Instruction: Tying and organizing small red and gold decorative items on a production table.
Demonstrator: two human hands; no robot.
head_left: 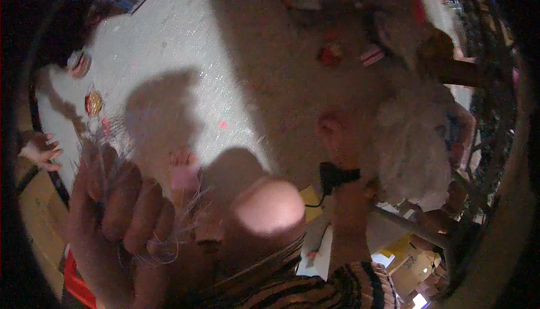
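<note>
My left hand (126, 207) is raised at the lower left, its fingers curled closed around a tuft of fine translucent strands (104, 168). Loose strands stick out above the fist and trail beside it. Dim light hides much of my right hand (333, 131), right of the middle. A dark strap-like thing (337, 177) shows at that wrist. A pale, crumpled mass (413, 148) lies right beside the hand; whether my fingers grip it, I cannot make out. My bare knee (270, 205) is lit between the hands, and a bare foot (184, 171) rests on the pale sheet (169, 39).
Another person's hand (42, 151) reaches in at the left edge. On the sheet sit a gold-and-red round item (93, 103) and a striped round one (80, 63). Dark bars (478, 140) stand at the right. Cardboard (413, 264) lies lower right.
</note>
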